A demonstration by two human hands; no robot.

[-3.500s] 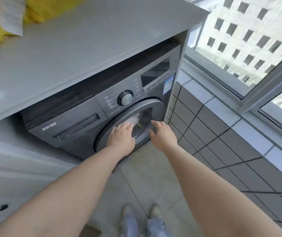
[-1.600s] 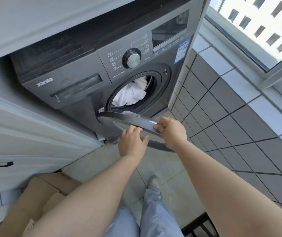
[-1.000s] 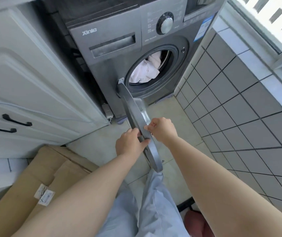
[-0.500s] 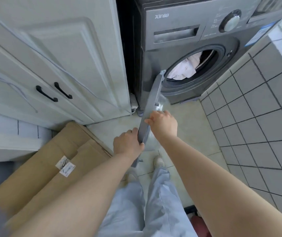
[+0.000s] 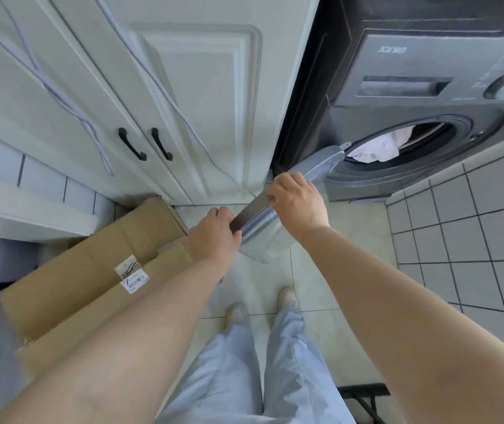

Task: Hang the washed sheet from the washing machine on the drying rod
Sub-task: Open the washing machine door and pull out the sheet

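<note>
The dark grey washing machine (image 5: 422,87) stands at the upper right with its drum mouth uncovered. A white sheet (image 5: 379,146) lies bunched inside the drum. The round machine door (image 5: 278,215) is swung wide toward the left, seen edge-on. My left hand (image 5: 214,237) grips the door's outer rim at its near end. My right hand (image 5: 298,203) curls over the rim a little farther along, closer to the hinge. No drying rod is in view.
White cabinet doors (image 5: 207,96) with black handles (image 5: 145,143) stand left of the machine. A cardboard box (image 5: 91,270) lies on the floor at the lower left. Grey tiled wall (image 5: 474,234) runs along the right. My legs and shoes stand on pale floor tiles.
The door has swung further open to the left with both hands on its rim. My view has turned left, so the machine now sits at the right edge.
</note>
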